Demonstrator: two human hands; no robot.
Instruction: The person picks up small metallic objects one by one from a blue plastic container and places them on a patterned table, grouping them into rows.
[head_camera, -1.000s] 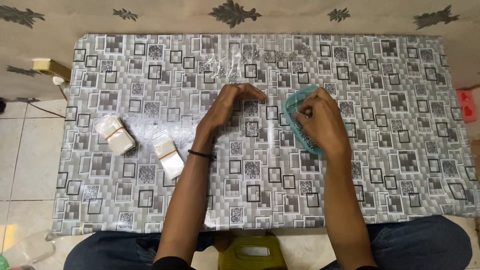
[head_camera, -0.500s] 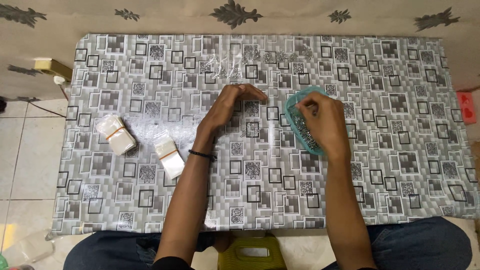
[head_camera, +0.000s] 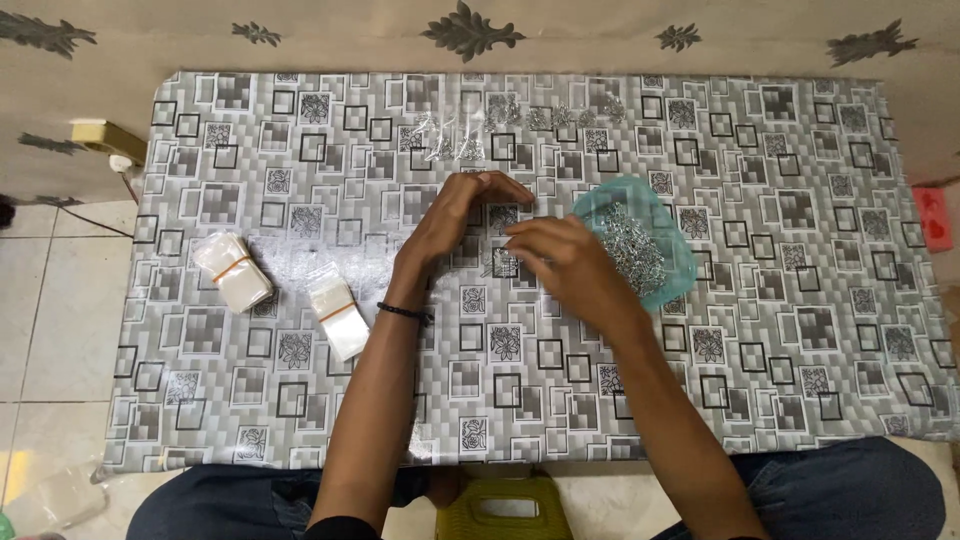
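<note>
I see right hand (head_camera: 565, 262) off teal bag of small metal pieces (head_camera: 634, 243) now, moved left toward left hand (head_camera: 458, 215); fingertips drawn together, contents too small to tell. Left hand cupped, fingers curled on table (head_camera: 780, 330). Bag just right of right hand. Banded packet stacks (head_camera: 285, 285) untouched at left.

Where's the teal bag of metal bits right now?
In the head view the teal bag lies open on the table, right of centre, just beyond the right hand.
</note>
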